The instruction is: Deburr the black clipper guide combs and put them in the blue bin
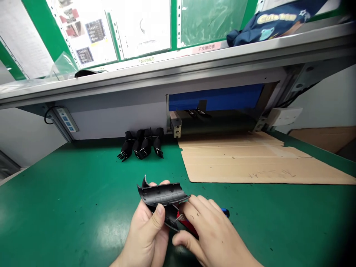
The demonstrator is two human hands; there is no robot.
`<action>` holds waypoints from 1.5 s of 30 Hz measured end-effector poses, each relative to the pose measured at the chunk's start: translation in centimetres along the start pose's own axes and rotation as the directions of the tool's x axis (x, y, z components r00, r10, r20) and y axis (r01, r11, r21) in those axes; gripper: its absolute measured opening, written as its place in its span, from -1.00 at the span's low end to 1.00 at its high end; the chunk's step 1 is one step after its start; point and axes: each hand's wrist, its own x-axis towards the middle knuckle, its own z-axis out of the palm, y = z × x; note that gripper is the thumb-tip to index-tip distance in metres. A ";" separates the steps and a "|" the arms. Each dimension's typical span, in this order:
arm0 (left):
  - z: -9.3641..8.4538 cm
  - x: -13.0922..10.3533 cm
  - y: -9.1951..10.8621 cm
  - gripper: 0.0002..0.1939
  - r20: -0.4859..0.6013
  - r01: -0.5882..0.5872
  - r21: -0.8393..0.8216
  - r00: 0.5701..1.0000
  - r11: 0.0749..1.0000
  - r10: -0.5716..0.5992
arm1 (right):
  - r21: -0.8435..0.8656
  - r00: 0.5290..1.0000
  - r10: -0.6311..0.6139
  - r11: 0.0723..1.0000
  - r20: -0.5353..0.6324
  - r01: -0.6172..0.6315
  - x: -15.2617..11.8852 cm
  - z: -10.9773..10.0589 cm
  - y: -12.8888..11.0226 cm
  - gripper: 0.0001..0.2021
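Over the green bench, my left hand (151, 226) is closed round black curved plastic parts (164, 194), its thumb pressing on the near side. The upper piece is a hollow shell with a ribbed inner face; another black piece shows beneath it. My right hand (211, 226) is wrapped round nippers with a red and blue handle (226, 212). Their metal jaws (179, 217) are at the right end of the black parts, between the upper and lower pieces. Most of the tool is hidden by my fingers. Small black specks lie on my right hand.
Several similar black parts (143, 142) lie joined near the back panel. A flat cardboard sheet (250, 163) covers the right rear of the bench (69, 207). Behind it is an opening with a blue flap (217, 98) and dark belt. A metal-edged shelf (155, 76) spans above.
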 end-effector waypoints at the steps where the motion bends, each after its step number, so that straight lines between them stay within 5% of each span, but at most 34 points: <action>1: 0.1 -0.1 -0.3 -0.59 -0.009 -0.013 -0.011 1.000 1.000 0.013 | -0.050 1.000 -0.003 0.999 -0.013 0.002 -0.1 0.1 -0.1 -0.53; 8: 0.2 -0.5 -1.1 -0.49 -0.096 -0.076 0.015 0.992 0.997 0.077 | -0.201 0.998 0.070 0.977 -0.009 -0.070 -0.5 0.4 0.4 -0.45; 25: 0.1 -0.9 -1.6 -0.51 -0.090 -0.122 0.026 0.988 0.992 0.124 | -0.100 0.993 0.114 0.989 0.044 -0.109 -0.3 0.6 0.2 -0.43; 29: 0.0 -1.0 -1.5 -0.48 -0.095 -0.108 0.057 0.989 0.993 0.113 | -0.020 0.975 0.157 0.988 0.160 -0.156 -0.3 0.3 0.0 -0.42; 34: 0.2 -0.8 -1.0 -0.49 -0.071 -0.082 0.038 0.994 0.996 0.084 | 0.315 0.874 0.178 0.885 0.452 -0.343 0.0 -0.9 0.7 -0.46; 39: 0.3 -0.3 -0.3 -0.44 -0.101 -0.121 0.032 0.987 0.992 0.124 | 0.391 0.928 0.212 0.861 0.306 -0.325 0.2 -1.3 1.5 -0.42; 45: 0.3 -0.3 -0.3 -0.40 -0.064 -0.086 0.007 0.994 0.996 0.086 | 0.021 0.996 0.075 0.997 0.039 -0.076 0.1 -0.5 0.3 -0.45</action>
